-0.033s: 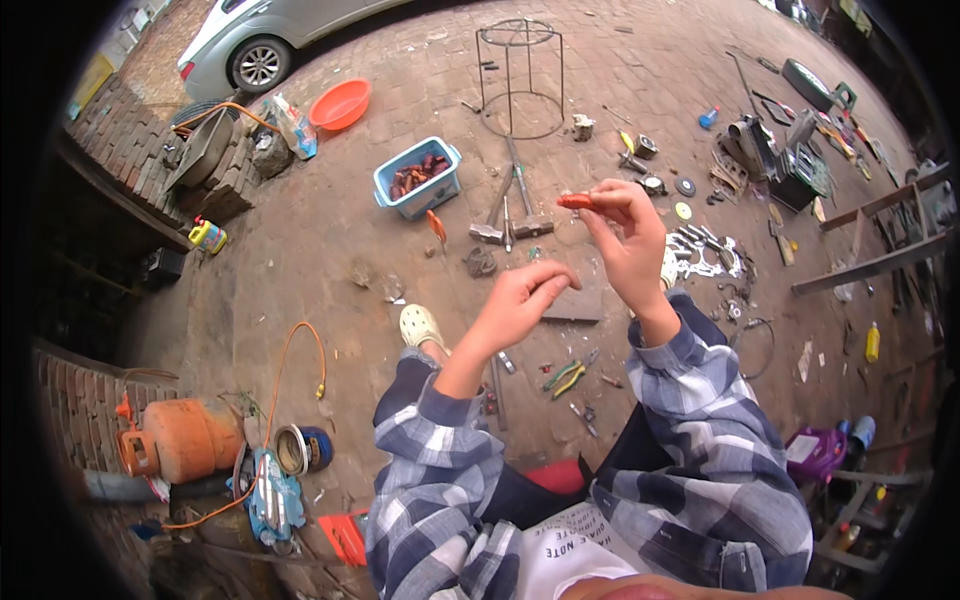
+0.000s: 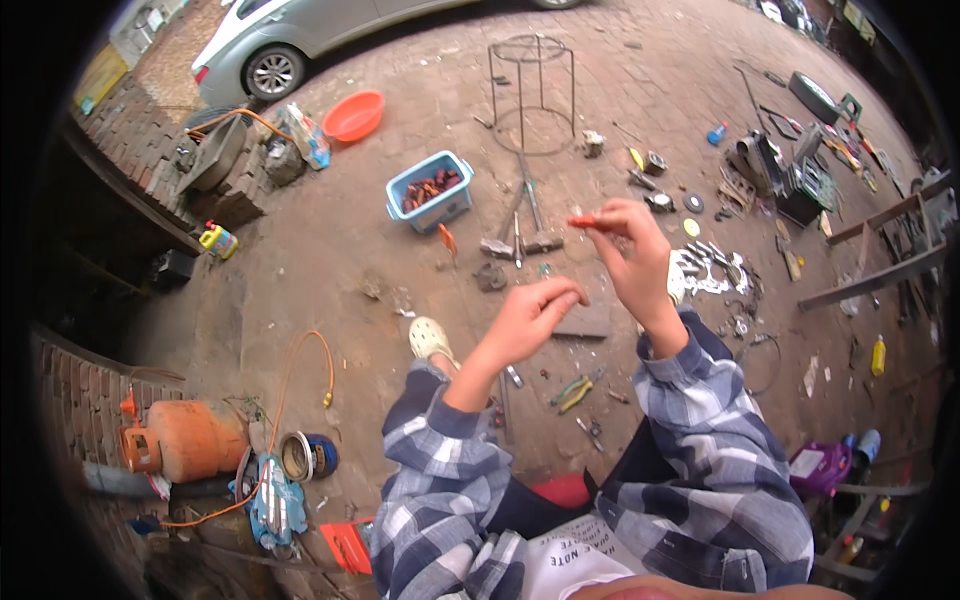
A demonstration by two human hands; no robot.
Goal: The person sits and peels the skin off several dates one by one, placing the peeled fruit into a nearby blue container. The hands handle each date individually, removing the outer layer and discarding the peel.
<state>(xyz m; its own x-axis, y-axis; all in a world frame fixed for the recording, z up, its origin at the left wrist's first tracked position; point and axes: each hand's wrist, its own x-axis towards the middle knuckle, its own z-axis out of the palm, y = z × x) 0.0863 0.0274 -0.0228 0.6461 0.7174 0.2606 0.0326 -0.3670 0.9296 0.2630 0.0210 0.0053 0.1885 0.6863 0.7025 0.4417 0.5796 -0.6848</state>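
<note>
My right hand (image 2: 637, 262) is raised over the middle of the ground, thumb and fingers pinching a small red-orange piece (image 2: 581, 221) of a kind I cannot make out. Lower and to its left, my left hand (image 2: 528, 318) is closed, thumb against fingers; whatever it may hold is too small to tell. Beneath the hands lies a flat dark block (image 2: 582, 328). Beyond my left hand are hammers (image 2: 541, 244) and an orange-handled tool (image 2: 447, 240). Farther off, a light-blue plastic tub (image 2: 446, 212) holds several reddish-brown pieces (image 2: 432, 188).
A round metal stand (image 2: 533, 148) and an orange basin (image 2: 354, 117) stand farther out, before a silver car (image 2: 330, 32). Pliers (image 2: 574, 394) lie near my feet. Car parts and a battery (image 2: 803, 198) crowd the right. An orange gas cylinder (image 2: 198, 440) lies left beside a hose.
The view has shifted slightly, so the surroundings sit a little lower and farther right. Both hands keep nearly the same pose, and the red-orange piece stays in my right hand.
</note>
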